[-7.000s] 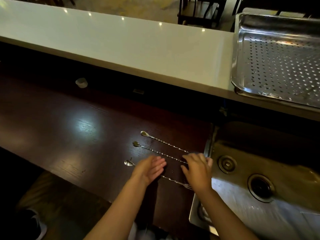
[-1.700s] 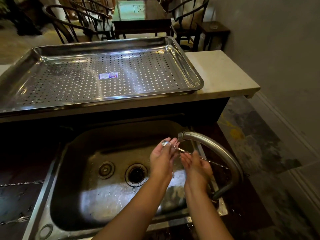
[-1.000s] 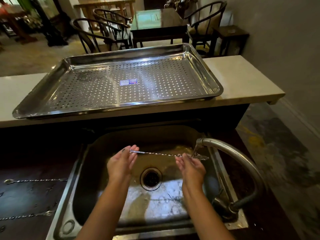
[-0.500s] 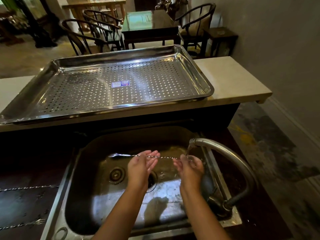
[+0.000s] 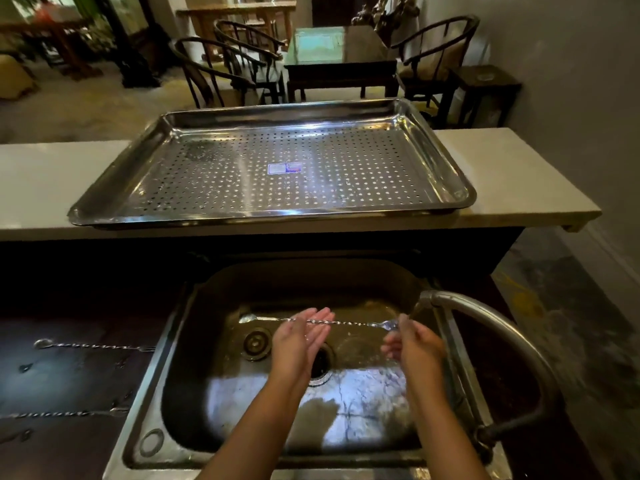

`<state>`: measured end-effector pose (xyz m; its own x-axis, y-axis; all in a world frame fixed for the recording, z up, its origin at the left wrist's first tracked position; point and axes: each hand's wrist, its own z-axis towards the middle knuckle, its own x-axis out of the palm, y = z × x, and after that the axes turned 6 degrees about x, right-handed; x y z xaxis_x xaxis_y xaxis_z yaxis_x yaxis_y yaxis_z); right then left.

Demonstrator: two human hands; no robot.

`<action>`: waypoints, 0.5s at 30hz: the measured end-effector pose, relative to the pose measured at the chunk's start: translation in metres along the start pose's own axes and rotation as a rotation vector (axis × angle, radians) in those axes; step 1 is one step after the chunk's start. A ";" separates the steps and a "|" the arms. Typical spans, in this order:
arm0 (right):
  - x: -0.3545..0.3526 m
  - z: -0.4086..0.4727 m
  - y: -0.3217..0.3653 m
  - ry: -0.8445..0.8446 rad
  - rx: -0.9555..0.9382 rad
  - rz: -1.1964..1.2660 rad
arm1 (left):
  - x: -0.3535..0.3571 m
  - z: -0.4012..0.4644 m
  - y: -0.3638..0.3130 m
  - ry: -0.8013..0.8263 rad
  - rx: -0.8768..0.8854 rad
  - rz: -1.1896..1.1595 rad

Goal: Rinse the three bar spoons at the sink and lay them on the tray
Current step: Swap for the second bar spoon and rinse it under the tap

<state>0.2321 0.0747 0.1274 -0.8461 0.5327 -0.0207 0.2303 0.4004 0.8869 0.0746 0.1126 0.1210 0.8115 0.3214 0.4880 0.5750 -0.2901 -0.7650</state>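
Note:
A long twisted bar spoon [image 5: 349, 322] lies level over the steel sink [image 5: 207, 341], bowl end to the left, fork end by the tap spout. My left hand [image 5: 299, 339] pinches its stem near the middle with the fingers spread. My right hand [image 5: 414, 341] grips the fork end under the running water. Two more bar spoons rest on the dark wooden counter left of the sink, one farther back [image 5: 93, 346] and one nearer [image 5: 65, 414]. The perforated steel tray [image 5: 450, 181] sits on the white upper counter behind the sink.
A curved tap [image 5: 502, 327] arches over the sink's right side. Two drain holes [image 5: 256, 342] sit in the basin floor. The white counter [image 5: 512, 181] ends at the right near a wall. Chairs and tables stand beyond.
The view has shifted, so the sink and tray sit further right. Both hands keep hold of the spoon under the tap; the right hand has moved slightly along its fork end.

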 end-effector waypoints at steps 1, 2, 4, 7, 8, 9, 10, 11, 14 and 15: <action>0.004 -0.001 0.000 0.030 0.009 0.015 | -0.002 0.001 -0.003 -0.003 -0.007 -0.020; 0.009 -0.003 0.000 0.080 0.022 0.033 | -0.006 0.003 -0.008 -0.007 -0.011 -0.043; 0.022 -0.008 -0.003 0.187 0.031 0.023 | -0.019 0.006 -0.021 -0.027 -0.005 -0.078; 0.052 -0.021 -0.013 0.315 0.007 -0.089 | -0.056 0.010 -0.042 -0.104 0.050 -0.103; 0.065 -0.027 -0.018 0.348 0.001 -0.128 | -0.073 0.011 -0.049 -0.151 0.070 -0.092; 0.079 -0.032 -0.023 0.376 -0.005 -0.176 | -0.090 0.012 -0.056 -0.204 0.083 -0.074; 0.094 -0.038 -0.028 0.405 -0.007 -0.233 | -0.107 0.013 -0.065 -0.259 0.093 -0.052; 0.110 -0.044 -0.033 0.441 -0.009 -0.290 | -0.126 0.015 -0.073 -0.310 0.103 -0.030; 0.163 -0.065 -0.051 0.587 -0.043 -0.426 | -0.181 0.017 -0.104 -0.432 0.130 0.032; 0.181 -0.073 -0.057 0.623 -0.049 -0.460 | -0.200 0.017 -0.115 -0.465 0.147 0.063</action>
<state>0.0311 0.0935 0.1064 -0.9691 -0.2020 -0.1416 -0.2187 0.4384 0.8717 -0.1553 0.0976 0.1043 0.6922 0.6857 0.2252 0.4784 -0.2023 -0.8545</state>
